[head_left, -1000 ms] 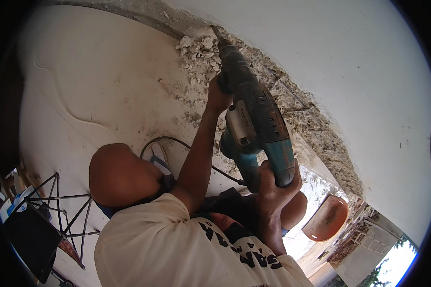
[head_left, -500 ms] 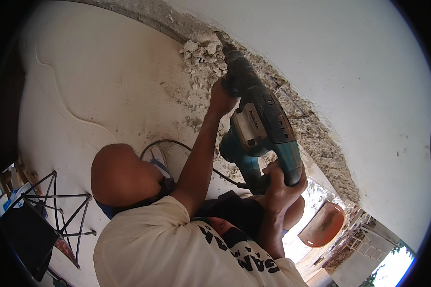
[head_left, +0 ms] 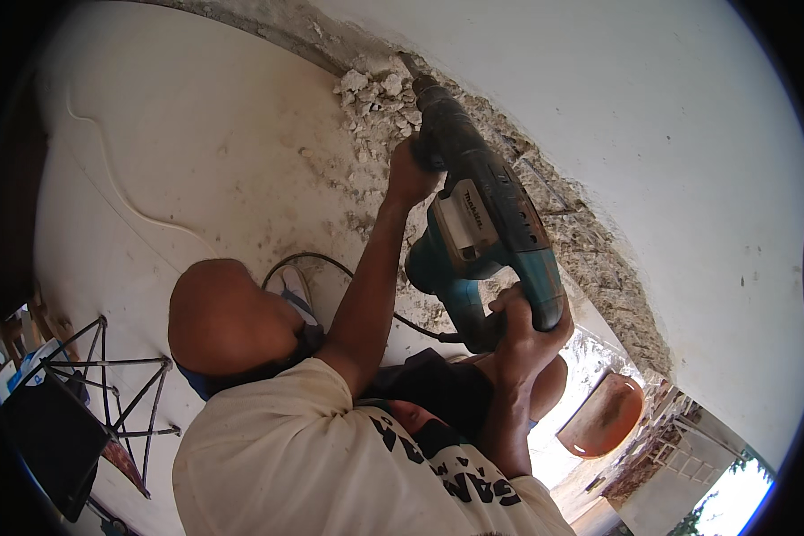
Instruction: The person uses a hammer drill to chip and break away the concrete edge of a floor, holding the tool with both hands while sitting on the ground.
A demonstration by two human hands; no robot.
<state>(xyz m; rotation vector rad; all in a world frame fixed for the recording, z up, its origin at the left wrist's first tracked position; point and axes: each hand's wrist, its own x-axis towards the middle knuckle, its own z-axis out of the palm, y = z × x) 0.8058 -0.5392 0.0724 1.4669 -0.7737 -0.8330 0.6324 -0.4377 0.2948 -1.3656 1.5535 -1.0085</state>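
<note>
A teal and black demolition hammer (head_left: 487, 210) slants up and away between my hands. My left hand (head_left: 413, 172) is wrapped round its side handle near the black front barrel. At the rear, my right hand (head_left: 529, 332) grips the teal D-shaped handle, with fingers curled through the opening. The tool's chisel bit (head_left: 409, 64) meets the broken base of the white wall (head_left: 652, 152), and its very tip is hidden in the rough concrete. Chunks of rubble (head_left: 375, 103) lie on the floor just left of the bit.
A black power cord (head_left: 339, 266) loops from the tool past my sandalled foot (head_left: 292, 290). An orange basin (head_left: 606, 416) stands at lower right. A folding chair frame (head_left: 107, 393) is at lower left. A white cable (head_left: 125, 201) crosses the pale floor (head_left: 223, 116). Chipped masonry (head_left: 590, 259) runs along the wall.
The hammer's body has tilted and shifted slightly, its rear moving a little up and left in view. Both hands keep their grip, and the bit stays at the wall base.
</note>
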